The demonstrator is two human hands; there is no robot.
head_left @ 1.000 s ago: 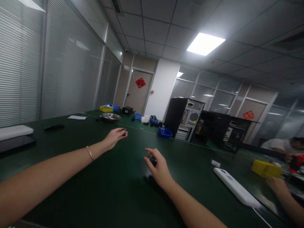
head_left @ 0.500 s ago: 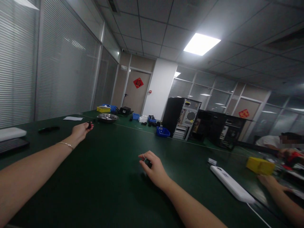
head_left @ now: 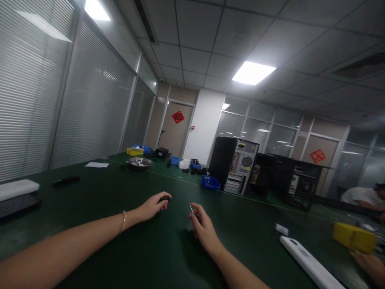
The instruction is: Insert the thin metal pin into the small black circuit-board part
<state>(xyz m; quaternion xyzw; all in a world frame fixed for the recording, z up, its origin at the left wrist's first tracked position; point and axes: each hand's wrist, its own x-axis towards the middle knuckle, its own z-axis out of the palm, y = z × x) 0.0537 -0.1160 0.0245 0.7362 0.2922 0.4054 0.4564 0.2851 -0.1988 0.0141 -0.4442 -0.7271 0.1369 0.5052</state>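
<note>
Both of my arms reach out over a dark green table. My left hand, with a thin bracelet at the wrist, pinches a small black part at its fingertips. A short way to the right, my right hand holds a thin silvery pin that sticks up from between finger and thumb. The two hands are apart, just above the tabletop.
Two computer towers stand at the back, with a blue bin in front of them and a metal bowl further left. A white power strip lies at right near a yellow box. Another person's hand is at the far right.
My left hand swung out to the left with the black part, then came back in beside my right hand. The black piece in my right hand is gone; a thin pin shows there.
</note>
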